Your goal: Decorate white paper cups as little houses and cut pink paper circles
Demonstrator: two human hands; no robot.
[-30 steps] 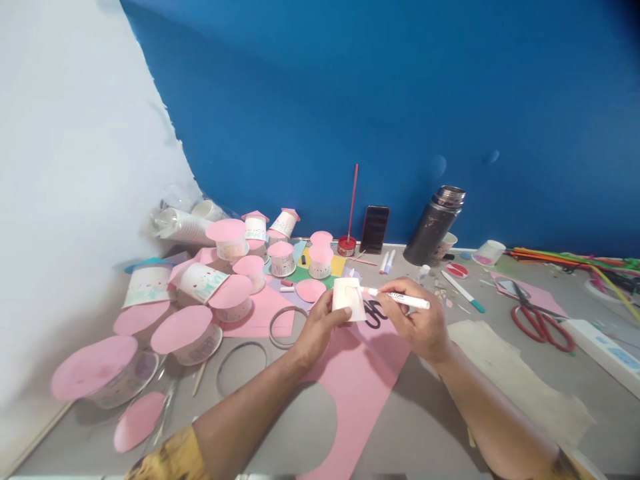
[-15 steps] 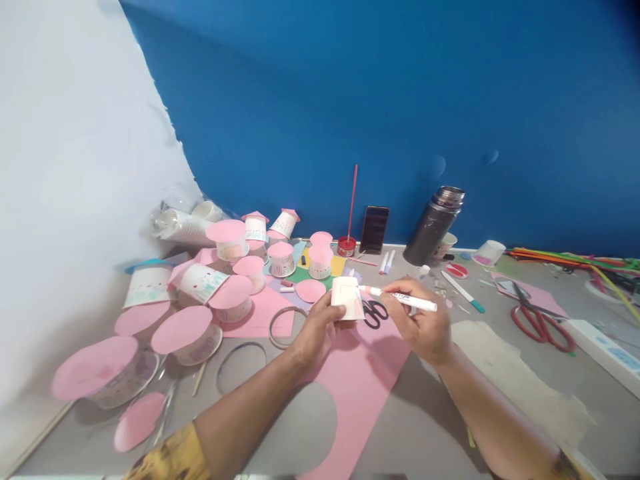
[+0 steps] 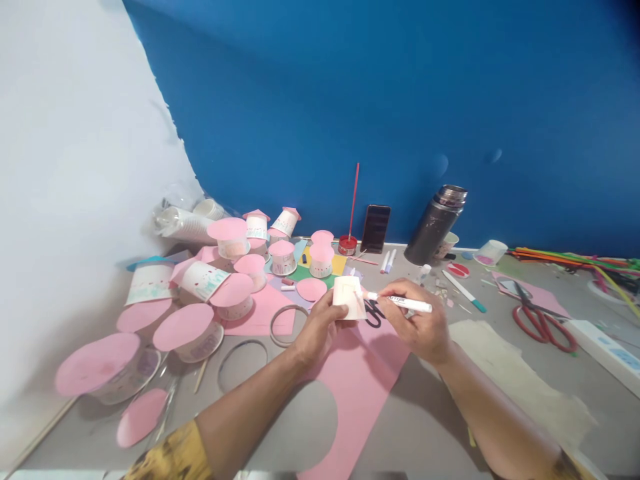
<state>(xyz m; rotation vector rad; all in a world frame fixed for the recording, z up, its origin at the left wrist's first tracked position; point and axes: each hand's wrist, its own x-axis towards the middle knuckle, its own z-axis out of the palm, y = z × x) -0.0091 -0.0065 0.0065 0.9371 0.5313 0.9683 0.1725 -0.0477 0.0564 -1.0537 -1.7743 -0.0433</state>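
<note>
My left hand (image 3: pixel 320 327) is closed around a white paper cup (image 3: pixel 349 298), turned bottom up, with faint pale drawn lines on its side. In my right hand (image 3: pixel 420 320) is a white marker (image 3: pixel 413 305), gripped like a pen, its tip at the cup's right side. Behind the marker lie black-handled scissors (image 3: pixel 374 313), partly hidden by the hand. Below both hands a pink paper sheet (image 3: pixel 350 400) with a round cut-out lies on the grey table. A pink paper disc (image 3: pixel 311 289) rests just left of the cup.
Several cups with pink paper tops (image 3: pixel 183 327) crowd the left side. A dark flask (image 3: pixel 434 227), a phone (image 3: pixel 375 229) and a red stand with a stick (image 3: pixel 348 245) stand along the blue wall. Red-handled scissors (image 3: pixel 543 327) and a white power strip (image 3: pixel 605 353) lie at right.
The marker and my right hand have shifted slightly left and down along the cup's side. My left hand still holds the cup in nearly the same place.
</note>
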